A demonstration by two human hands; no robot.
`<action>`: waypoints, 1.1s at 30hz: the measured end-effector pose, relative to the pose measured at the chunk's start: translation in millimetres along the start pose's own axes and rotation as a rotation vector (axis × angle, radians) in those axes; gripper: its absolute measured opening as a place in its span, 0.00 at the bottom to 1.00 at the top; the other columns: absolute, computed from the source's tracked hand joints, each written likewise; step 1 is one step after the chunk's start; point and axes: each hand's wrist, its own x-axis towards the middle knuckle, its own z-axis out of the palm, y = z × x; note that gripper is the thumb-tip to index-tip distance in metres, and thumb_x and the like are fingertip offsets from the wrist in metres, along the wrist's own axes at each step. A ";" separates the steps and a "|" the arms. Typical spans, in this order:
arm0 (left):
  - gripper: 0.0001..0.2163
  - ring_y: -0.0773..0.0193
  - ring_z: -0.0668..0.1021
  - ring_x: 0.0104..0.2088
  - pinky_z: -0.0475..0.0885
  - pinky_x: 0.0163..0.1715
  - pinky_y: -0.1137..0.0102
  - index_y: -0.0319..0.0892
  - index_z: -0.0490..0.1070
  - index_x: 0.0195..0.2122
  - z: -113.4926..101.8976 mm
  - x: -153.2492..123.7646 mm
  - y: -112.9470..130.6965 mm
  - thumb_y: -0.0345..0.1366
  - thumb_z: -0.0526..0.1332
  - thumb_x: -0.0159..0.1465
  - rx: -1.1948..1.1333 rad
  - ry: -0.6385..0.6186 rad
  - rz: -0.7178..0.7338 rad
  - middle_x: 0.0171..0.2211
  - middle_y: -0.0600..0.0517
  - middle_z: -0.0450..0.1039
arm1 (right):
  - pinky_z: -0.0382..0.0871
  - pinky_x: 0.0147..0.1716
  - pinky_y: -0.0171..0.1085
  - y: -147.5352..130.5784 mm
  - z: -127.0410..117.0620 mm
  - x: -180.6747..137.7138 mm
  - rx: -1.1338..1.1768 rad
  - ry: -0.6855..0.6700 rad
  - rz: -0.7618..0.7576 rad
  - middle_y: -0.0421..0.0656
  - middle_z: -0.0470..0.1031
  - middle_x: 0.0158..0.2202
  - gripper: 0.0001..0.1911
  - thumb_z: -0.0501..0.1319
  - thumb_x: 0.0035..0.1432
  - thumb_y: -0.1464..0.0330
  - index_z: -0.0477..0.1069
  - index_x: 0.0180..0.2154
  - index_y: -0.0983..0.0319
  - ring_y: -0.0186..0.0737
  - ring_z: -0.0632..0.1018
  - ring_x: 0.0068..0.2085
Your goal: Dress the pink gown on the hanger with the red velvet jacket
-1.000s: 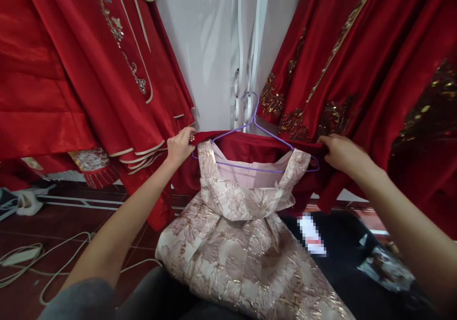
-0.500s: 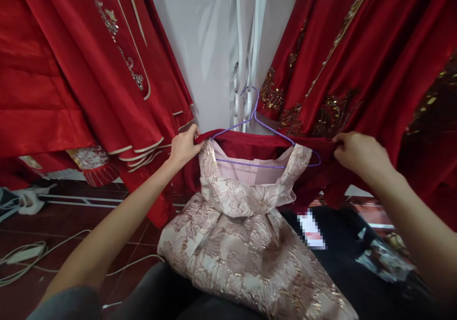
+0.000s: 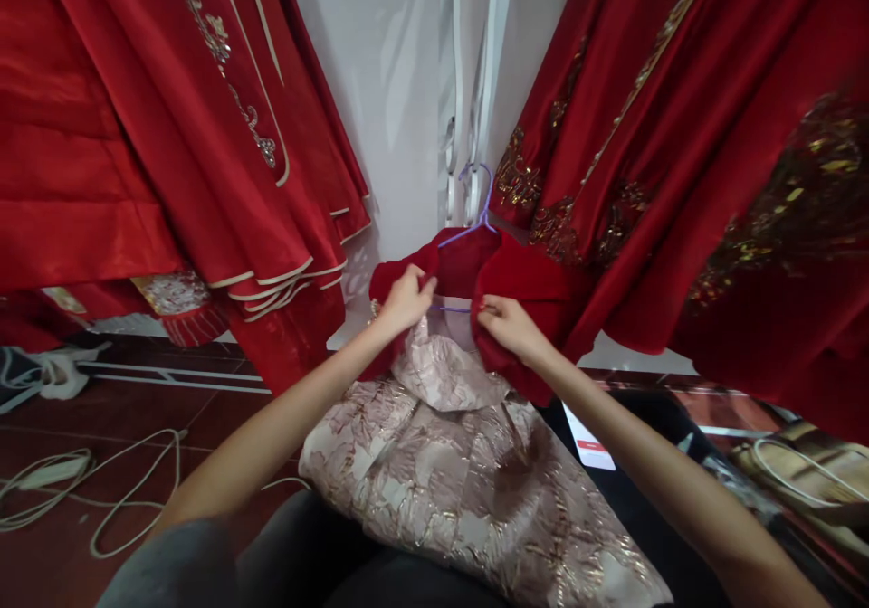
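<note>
A dark red jacket (image 3: pixel 536 296) lies over the shoulders of a pale pink and gold brocade dress (image 3: pixel 454 463). The dress hangs on a purple wire hanger (image 3: pixel 483 214), whose hook is up by the white panel. My left hand (image 3: pixel 405 300) pinches the jacket's left front edge, and my right hand (image 3: pixel 509 323) pinches the right front edge. Between them the lower bar of the hanger and a bit of the dress's neckline show. The dress's skirt spreads over my lap; its shoulder straps are mostly covered by the jacket.
Red embroidered garments (image 3: pixel 204 137) hang on the left, with more sequined red ones (image 3: pixel 631 137) on the right. White double doors or panels (image 3: pixel 380 92) stand behind. A cable (image 3: pixel 136 508) coils on the tiled floor at left. A lit phone (image 3: pixel 590 441) lies right of the skirt.
Both hands have come inward from wide apart, bringing the red cloth from behind the dress around over its shoulders and front. The hanger and skirt have stayed nearly in place.
</note>
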 end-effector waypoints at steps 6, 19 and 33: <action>0.05 0.64 0.77 0.34 0.72 0.37 0.69 0.40 0.69 0.36 17.8 -27.8 6.6 0.32 0.59 0.59 -0.264 -0.206 0.062 0.33 0.51 0.75 | 0.69 0.37 0.38 2.6 30.9 -6.4 0.203 -0.141 -0.052 0.38 0.71 0.27 0.05 0.55 0.43 0.69 0.62 0.28 0.58 0.38 0.74 0.32; 0.12 0.64 0.78 0.35 0.72 0.38 0.68 0.43 0.66 0.42 39.8 -44.0 -2.2 0.32 0.63 0.57 -0.257 0.035 0.168 0.33 0.50 0.75 | 0.73 0.24 0.32 35.4 14.0 -9.4 0.235 0.139 -0.094 0.41 0.67 0.41 0.20 0.63 0.46 0.66 0.62 0.42 0.57 0.34 0.75 0.33; 0.06 0.63 0.78 0.41 0.70 0.48 0.66 0.39 0.73 0.35 34.7 -38.6 -7.2 0.28 0.59 0.57 -0.422 -0.037 0.130 0.39 0.47 0.77 | 0.79 0.27 0.36 31.2 23.8 -5.1 0.369 0.229 -0.126 0.40 0.73 0.34 0.18 0.67 0.48 0.56 0.66 0.36 0.60 0.40 0.79 0.37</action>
